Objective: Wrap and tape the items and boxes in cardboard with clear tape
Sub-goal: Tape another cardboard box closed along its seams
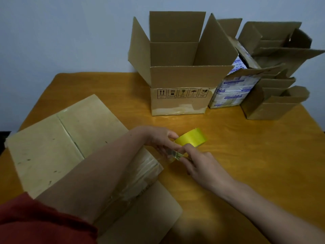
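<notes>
The left forearm (pixel 98 173) hides part of the flattened cardboard (pixel 52 147), whose near edge runs off-frame.

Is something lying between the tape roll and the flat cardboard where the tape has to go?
Nothing visible. The left hand holds the tape roll beside the flat cardboard; the right hand pinches its free end.

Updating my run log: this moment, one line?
left hand: holds yellow tape roll | right hand: pinches clear tape end | flat brown cardboard sheet: under left forearm

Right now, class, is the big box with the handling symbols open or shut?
Open: the big box has its top flaps spread apart, inner walls showing.
</notes>
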